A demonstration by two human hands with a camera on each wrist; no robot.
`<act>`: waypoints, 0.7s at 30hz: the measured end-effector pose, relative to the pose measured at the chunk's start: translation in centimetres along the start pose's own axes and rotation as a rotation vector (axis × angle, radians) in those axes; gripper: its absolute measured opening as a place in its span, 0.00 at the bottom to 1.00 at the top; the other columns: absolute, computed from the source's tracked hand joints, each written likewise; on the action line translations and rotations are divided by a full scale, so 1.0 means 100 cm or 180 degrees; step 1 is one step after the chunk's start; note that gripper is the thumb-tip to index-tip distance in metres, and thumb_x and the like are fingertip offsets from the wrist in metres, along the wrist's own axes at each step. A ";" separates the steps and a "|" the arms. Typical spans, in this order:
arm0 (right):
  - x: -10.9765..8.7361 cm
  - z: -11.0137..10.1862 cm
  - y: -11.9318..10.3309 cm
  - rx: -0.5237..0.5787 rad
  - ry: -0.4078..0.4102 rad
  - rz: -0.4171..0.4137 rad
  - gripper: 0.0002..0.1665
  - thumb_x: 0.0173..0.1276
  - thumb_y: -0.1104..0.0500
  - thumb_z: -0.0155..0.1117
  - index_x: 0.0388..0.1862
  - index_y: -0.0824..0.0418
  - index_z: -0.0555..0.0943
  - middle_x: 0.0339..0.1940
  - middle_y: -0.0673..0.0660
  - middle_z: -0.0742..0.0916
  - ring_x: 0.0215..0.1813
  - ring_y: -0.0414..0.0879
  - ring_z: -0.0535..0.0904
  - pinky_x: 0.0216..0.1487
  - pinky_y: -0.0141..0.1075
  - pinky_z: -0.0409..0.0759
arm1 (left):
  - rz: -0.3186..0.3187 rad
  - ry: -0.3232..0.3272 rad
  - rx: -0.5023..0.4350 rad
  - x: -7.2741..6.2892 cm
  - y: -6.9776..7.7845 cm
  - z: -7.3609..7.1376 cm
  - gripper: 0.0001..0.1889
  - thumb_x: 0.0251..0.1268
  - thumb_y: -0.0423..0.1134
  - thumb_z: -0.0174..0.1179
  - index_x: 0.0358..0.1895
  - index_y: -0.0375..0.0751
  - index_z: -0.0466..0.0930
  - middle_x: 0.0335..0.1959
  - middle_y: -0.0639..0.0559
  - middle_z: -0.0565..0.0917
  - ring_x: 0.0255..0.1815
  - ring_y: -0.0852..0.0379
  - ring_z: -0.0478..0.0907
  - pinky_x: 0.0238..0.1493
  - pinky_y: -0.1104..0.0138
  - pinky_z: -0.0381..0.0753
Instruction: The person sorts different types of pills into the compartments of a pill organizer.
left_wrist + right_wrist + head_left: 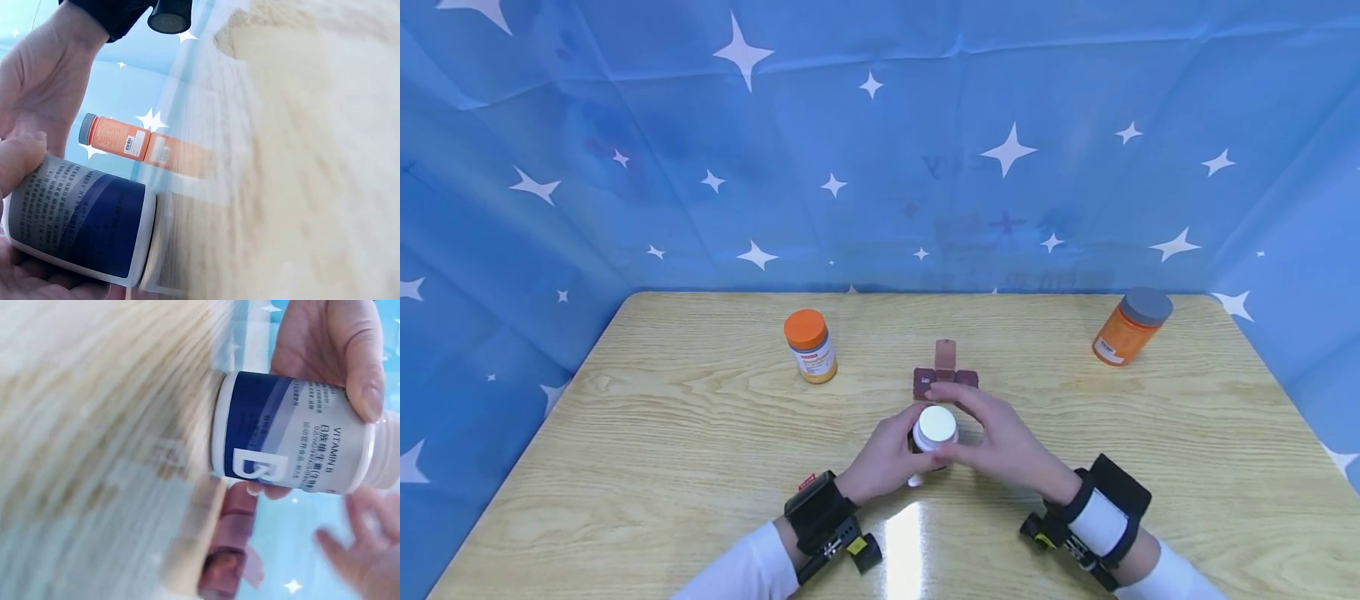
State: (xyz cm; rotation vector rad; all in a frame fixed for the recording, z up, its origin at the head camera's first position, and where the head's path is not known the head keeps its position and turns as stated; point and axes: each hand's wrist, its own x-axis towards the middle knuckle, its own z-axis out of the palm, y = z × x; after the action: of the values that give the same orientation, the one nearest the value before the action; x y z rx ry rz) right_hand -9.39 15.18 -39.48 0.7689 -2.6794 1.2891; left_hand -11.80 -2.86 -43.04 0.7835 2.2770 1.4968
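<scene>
White sleeves (741, 567) nearest; left grip (887, 454) holds the bottle (937, 423) on the table (662, 417); right grip (1003, 433), wide beside it, partly hides maroon blocks (945, 358) behind; orange-lidded jar (810, 343) left, grey-lidded jar (1131, 327) right

Blue star-patterned cloth (880, 150) behind a pale wood-grain tabletop (692, 425).

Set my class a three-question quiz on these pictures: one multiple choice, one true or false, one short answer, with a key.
1. Which name is printed on the held bottle?
A. Vitamin C
B. Vitamin B
C. Calcium

2. True or false: in the head view, the orange-capped bottle stands further left than the grey-capped jar.

3. Which hand grips the body of the held bottle?

Key
1. B
2. True
3. The left hand
</scene>
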 end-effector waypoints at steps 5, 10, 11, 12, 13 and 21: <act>-0.001 0.009 -0.012 -0.0429 0.0363 0.0344 0.43 0.45 0.50 0.76 0.58 0.66 0.71 0.49 0.58 0.81 0.52 0.50 0.77 0.51 0.45 0.76 | -0.0002 0.0036 0.0005 0.000 0.000 0.000 0.28 0.54 0.35 0.65 0.60 0.41 0.69 0.56 0.48 0.78 0.57 0.56 0.74 0.60 0.63 0.71; -0.003 0.016 -0.014 -0.0527 0.0624 0.0309 0.28 0.48 0.58 0.74 0.48 0.63 0.76 0.40 0.52 0.82 0.44 0.43 0.77 0.45 0.38 0.77 | -0.0005 0.0050 -0.0039 0.001 0.000 0.001 0.27 0.53 0.34 0.64 0.58 0.42 0.70 0.54 0.49 0.79 0.54 0.58 0.74 0.57 0.66 0.71; -0.003 0.016 -0.013 -0.0503 0.0642 0.0261 0.26 0.49 0.60 0.73 0.47 0.63 0.76 0.40 0.52 0.83 0.44 0.43 0.78 0.45 0.38 0.77 | -0.0013 0.0050 -0.0044 0.001 0.000 0.001 0.27 0.52 0.35 0.64 0.58 0.42 0.70 0.54 0.49 0.79 0.53 0.58 0.74 0.57 0.67 0.72; -0.004 0.015 -0.012 -0.0462 0.0641 0.0192 0.25 0.49 0.61 0.73 0.48 0.63 0.76 0.40 0.52 0.83 0.43 0.43 0.78 0.45 0.38 0.77 | -0.0015 0.0050 -0.0034 0.000 0.001 0.002 0.27 0.53 0.35 0.64 0.59 0.42 0.70 0.54 0.49 0.79 0.53 0.58 0.74 0.57 0.67 0.72; -0.004 0.015 -0.010 -0.0433 0.0629 0.0104 0.25 0.50 0.62 0.72 0.48 0.64 0.76 0.41 0.54 0.84 0.43 0.44 0.79 0.45 0.39 0.78 | -0.0025 0.0051 -0.0030 0.000 0.001 0.002 0.27 0.53 0.36 0.64 0.59 0.43 0.70 0.54 0.49 0.79 0.54 0.58 0.74 0.57 0.67 0.72; -0.003 0.012 0.000 -0.0207 0.0413 -0.0153 0.34 0.51 0.61 0.71 0.57 0.68 0.70 0.48 0.59 0.82 0.48 0.48 0.78 0.48 0.44 0.78 | -0.0016 0.0051 0.0027 0.000 0.001 0.001 0.28 0.54 0.38 0.65 0.60 0.42 0.69 0.56 0.48 0.78 0.57 0.56 0.74 0.59 0.63 0.71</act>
State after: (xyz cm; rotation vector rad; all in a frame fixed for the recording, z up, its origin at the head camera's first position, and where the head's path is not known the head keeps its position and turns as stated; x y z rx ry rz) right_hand -8.89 14.37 -40.33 0.7116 -2.5711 1.1911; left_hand -11.67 -2.75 -43.00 0.7702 2.2966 1.4972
